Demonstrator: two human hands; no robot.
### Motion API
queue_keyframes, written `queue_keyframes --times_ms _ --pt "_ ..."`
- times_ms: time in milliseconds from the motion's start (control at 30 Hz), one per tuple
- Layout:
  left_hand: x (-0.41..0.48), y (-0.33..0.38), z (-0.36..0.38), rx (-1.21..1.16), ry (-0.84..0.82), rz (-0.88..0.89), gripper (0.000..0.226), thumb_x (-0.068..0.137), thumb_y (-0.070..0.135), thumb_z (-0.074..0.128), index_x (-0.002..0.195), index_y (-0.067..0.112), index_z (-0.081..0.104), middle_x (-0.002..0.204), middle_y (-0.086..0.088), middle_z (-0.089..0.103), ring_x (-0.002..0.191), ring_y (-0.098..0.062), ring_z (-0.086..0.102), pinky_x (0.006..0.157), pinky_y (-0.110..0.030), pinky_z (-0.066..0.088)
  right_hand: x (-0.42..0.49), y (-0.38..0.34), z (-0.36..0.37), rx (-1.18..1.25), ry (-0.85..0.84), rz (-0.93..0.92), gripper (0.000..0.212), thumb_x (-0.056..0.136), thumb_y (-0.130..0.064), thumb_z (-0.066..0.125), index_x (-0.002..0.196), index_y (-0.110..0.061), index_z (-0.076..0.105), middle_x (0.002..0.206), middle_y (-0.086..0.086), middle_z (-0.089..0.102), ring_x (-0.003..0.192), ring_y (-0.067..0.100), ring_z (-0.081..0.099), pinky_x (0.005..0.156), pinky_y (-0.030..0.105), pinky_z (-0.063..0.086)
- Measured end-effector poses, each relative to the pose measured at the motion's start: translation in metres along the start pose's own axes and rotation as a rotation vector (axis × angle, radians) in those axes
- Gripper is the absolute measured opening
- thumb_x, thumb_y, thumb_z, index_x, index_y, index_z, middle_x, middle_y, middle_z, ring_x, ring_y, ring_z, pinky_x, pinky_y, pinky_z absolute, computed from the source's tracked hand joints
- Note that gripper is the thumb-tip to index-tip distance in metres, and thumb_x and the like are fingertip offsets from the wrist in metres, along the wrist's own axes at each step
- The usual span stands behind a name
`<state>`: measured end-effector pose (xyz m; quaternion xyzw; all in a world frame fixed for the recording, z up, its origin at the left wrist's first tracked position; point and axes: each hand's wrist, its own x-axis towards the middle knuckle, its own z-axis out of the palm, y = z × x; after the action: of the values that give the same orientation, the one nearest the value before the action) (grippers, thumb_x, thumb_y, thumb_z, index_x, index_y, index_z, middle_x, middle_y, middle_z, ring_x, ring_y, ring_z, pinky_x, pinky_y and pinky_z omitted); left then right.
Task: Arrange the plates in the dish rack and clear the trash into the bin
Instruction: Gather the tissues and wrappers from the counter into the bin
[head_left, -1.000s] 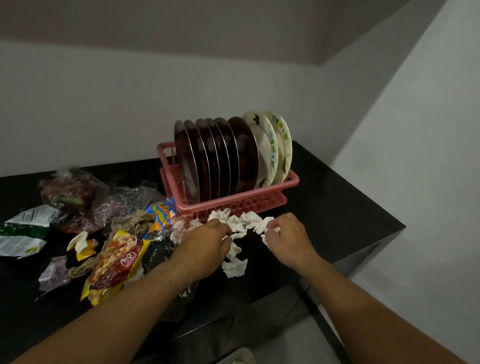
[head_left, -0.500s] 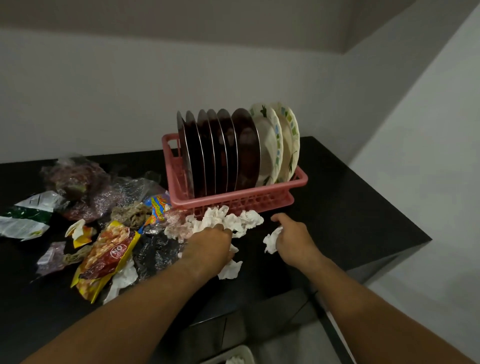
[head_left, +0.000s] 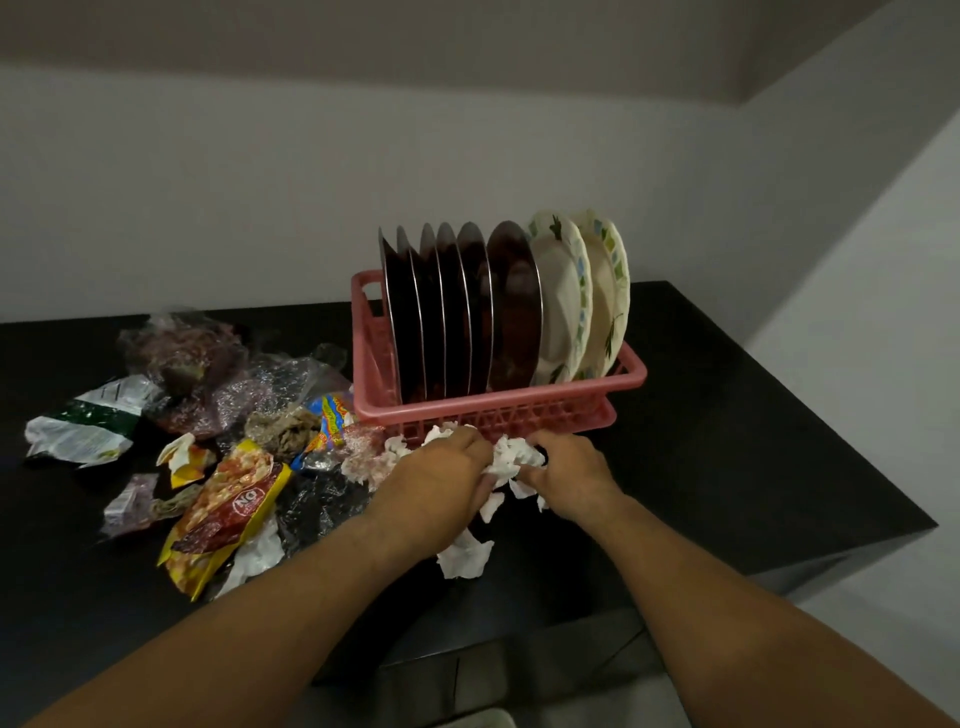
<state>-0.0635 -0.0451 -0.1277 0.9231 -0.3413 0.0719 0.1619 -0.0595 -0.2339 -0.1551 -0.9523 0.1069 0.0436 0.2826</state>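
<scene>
A pink dish rack (head_left: 498, 408) stands on the black counter (head_left: 727, 441). Several steel plates (head_left: 514, 312) and two white patterned plates (head_left: 563, 306) stand upright in it. Crumpled white tissues (head_left: 511, 457) lie just in front of the rack. My left hand (head_left: 434, 483) and my right hand (head_left: 571, 470) meet over them, both closed on the tissue wad between them. Another loose tissue piece (head_left: 465, 556) lies nearer the counter's front edge. No bin is clearly in view.
Left of the rack lies a heap of trash: a yellow-red snack wrapper (head_left: 228, 512), a green-white packet (head_left: 85, 426), clear plastic bags (head_left: 208, 364) and a colourful small wrapper (head_left: 332, 421). The counter's right edge drops off beyond the rack. Walls stand behind and to the right.
My right hand has moved left with its tissue piece and joined my left hand, bunching the tissues together in front of the rack. The view has shifted slightly.
</scene>
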Motion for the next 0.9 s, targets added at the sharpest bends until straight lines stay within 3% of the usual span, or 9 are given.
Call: queue_keyframes --times_ms 100,200,300,433,567,667,767,833,900 --pt "-0.002 0.001 -0.009 -0.033 0.032 -0.061 0.018 0.097 0.035 0.049 0.105 0.02 0.055 0.099 0.003 0.063 0.088 -0.019 0.062 0.075 -0.034 0.05 0.006 0.0 0.007 -0.105 -0.017 0.063 0.017 0.093 -0.032 0.066 0.084 -0.017 0.068 0.091 0.003 0.065 0.08 0.018 0.064 0.079 0.041 0.058" --pt "-0.003 0.0 -0.014 -0.023 0.059 -0.081 0.019 0.098 0.034 0.049 0.11 0.02 0.055 0.095 0.002 0.068 0.085 -0.021 0.064 0.076 -0.035 0.051 0.005 0.004 0.009 -0.137 0.026 0.043 0.016 0.093 -0.026 0.062 0.081 -0.018 0.058 0.097 0.003 0.057 0.082 0.018 0.059 0.075 0.036 0.054" --pt "0.002 0.0 -0.018 -0.094 0.122 -0.061 0.032 0.098 0.022 0.05 0.129 0.024 0.051 0.103 -0.001 0.068 0.088 -0.02 0.065 0.076 -0.034 0.052 0.001 0.008 -0.002 -0.105 0.054 0.022 0.017 0.088 -0.025 0.063 0.076 -0.018 0.054 0.092 0.002 0.054 0.076 0.018 0.056 0.066 0.034 0.051" --pt "0.013 0.001 -0.022 -0.174 0.083 -0.051 0.042 0.098 0.01 0.044 0.138 0.021 0.05 0.114 -0.001 0.052 0.096 -0.019 0.057 0.08 -0.031 0.05 -0.003 0.009 -0.02 0.043 0.088 0.027 0.018 0.086 -0.02 0.063 0.071 -0.018 0.054 0.079 0.001 0.058 0.065 0.015 0.057 0.057 0.031 0.05" --pt "0.019 0.001 -0.026 -0.348 0.086 -0.128 0.027 0.1 0.027 0.042 0.118 0.018 0.059 0.1 0.007 0.043 0.086 -0.009 0.052 0.069 -0.017 0.042 -0.007 0.007 -0.033 0.125 0.137 0.07 0.016 0.082 -0.012 0.067 0.07 -0.015 0.057 0.071 0.003 0.061 0.057 0.014 0.056 0.054 0.031 0.052" --pt "0.017 0.001 -0.026 -0.354 0.087 -0.176 0.022 0.091 0.046 0.058 0.1 0.026 0.052 0.098 0.012 0.041 0.083 -0.003 0.049 0.064 -0.015 0.038 -0.012 0.006 -0.036 0.22 0.173 0.091 0.014 0.084 -0.008 0.064 0.085 -0.02 0.057 0.088 0.0 0.06 0.068 0.011 0.061 0.051 0.021 0.048" --pt "0.018 -0.001 -0.026 -0.311 0.112 -0.185 0.022 0.091 0.045 0.058 0.082 0.028 0.049 0.089 0.013 0.043 0.078 -0.004 0.048 0.061 -0.015 0.035 -0.018 0.0 -0.039 0.26 0.171 0.069 0.019 0.094 -0.01 0.05 0.101 -0.023 0.062 0.098 -0.006 0.06 0.079 0.008 0.061 0.059 0.019 0.046" --pt "0.019 -0.003 -0.027 -0.306 0.11 -0.175 0.03 0.093 0.046 0.054 0.071 0.026 0.05 0.082 0.01 0.049 0.071 -0.004 0.049 0.058 -0.016 0.035 -0.023 -0.005 -0.041 0.245 0.154 0.099 0.027 0.095 -0.013 0.042 0.091 -0.019 0.068 0.09 -0.002 0.066 0.078 0.014 0.064 0.065 0.03 0.052" --pt "0.015 -0.007 -0.027 -0.303 0.029 -0.147 0.036 0.092 0.05 0.052 0.064 0.028 0.05 0.072 0.009 0.052 0.061 -0.003 0.051 0.052 -0.012 0.034 -0.027 -0.007 -0.039 0.24 0.175 0.146 0.033 0.094 -0.015 0.041 0.07 -0.015 0.062 0.076 0.004 0.064 0.066 0.017 0.06 0.06 0.032 0.049"
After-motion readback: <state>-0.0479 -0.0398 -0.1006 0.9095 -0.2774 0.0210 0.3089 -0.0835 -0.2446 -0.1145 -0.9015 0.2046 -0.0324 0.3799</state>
